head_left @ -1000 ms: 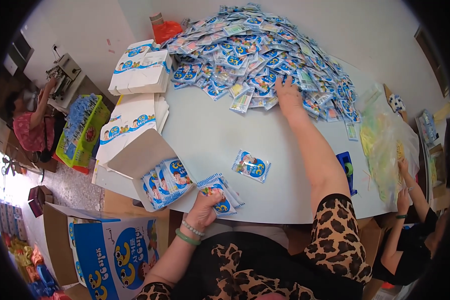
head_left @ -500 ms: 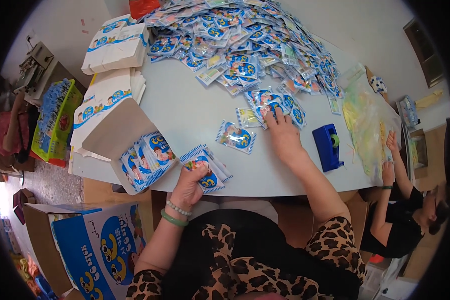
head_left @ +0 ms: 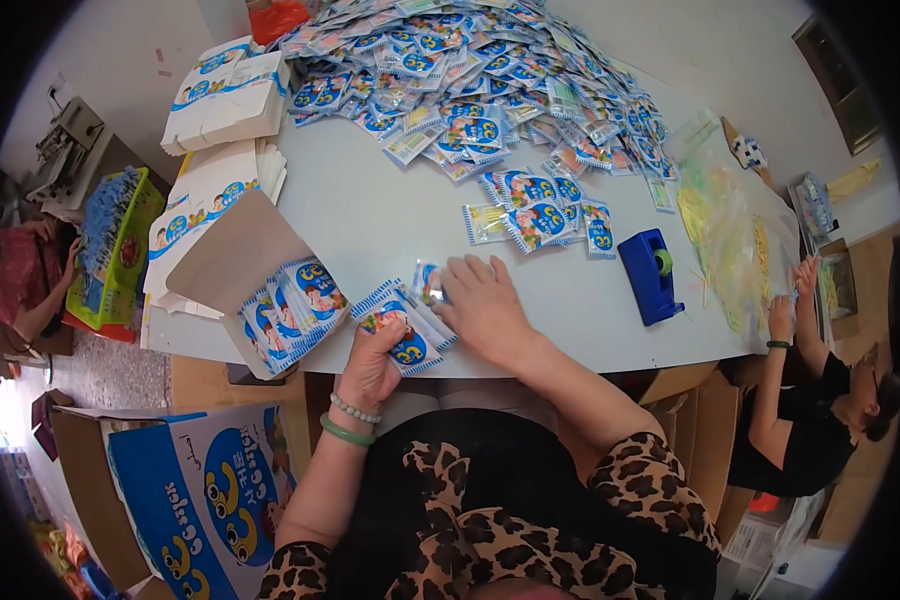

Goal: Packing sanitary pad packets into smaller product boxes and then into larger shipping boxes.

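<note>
my left hand (head_left: 372,365) is closed on a fanned stack of blue snack sachets (head_left: 402,335) at the near table edge. right hand (head_left: 482,305) lies flat, fingers spread, on a sachet (head_left: 428,283) just right of the stack. open carton (head_left: 270,290) to the left.

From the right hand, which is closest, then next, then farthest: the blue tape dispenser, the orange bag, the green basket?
Measured from the right hand in the head view:
1. Blue tape dispenser, just to its right on the table.
2. Green basket, far to the left, off the table.
3. Orange bag, at the table's far end, beyond the packet pile.
</note>
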A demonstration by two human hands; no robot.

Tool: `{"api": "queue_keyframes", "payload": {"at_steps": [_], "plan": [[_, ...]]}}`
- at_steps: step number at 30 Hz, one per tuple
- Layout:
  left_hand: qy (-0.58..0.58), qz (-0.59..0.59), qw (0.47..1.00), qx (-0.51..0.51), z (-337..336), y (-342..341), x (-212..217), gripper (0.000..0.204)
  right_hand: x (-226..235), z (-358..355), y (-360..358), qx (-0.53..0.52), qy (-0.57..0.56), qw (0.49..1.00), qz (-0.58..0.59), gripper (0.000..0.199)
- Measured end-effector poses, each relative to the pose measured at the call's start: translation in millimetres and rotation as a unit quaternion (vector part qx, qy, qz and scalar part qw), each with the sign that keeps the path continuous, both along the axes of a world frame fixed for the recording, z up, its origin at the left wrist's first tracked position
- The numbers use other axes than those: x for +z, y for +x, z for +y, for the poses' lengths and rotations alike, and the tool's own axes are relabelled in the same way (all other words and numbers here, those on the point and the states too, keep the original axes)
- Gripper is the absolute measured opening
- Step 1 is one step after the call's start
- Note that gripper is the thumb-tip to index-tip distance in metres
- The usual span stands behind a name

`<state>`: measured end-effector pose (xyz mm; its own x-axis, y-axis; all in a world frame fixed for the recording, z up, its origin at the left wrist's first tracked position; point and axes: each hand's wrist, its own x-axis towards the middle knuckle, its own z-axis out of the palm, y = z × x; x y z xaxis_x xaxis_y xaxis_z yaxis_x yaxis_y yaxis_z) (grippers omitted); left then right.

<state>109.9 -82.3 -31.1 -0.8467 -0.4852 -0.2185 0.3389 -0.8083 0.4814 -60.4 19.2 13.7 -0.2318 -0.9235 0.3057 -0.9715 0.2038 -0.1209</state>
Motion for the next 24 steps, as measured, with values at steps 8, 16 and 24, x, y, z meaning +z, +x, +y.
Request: {"api": "queue_keyframes", "payload": {"at_steps": [8, 16, 24], "plan": [[0.014, -0.036, 0.999, 0.013, 1, -8, 19, 0.027, 11, 18, -133, -0.111, -0.012, 0.992, 0.054, 0.042], [0.023, -0.030, 0.999, 0.022, -2, -6, 7, 0.026, 51, 16, -99, -0.229, 0.097, 0.967, -0.054, 0.028], [0.050, -0.044, 0.997, 0.036, 3, -4, 14, 0.026, 3, 8, 6, -0.044, -0.045, 0.992, -0.114, 0.026]]}}
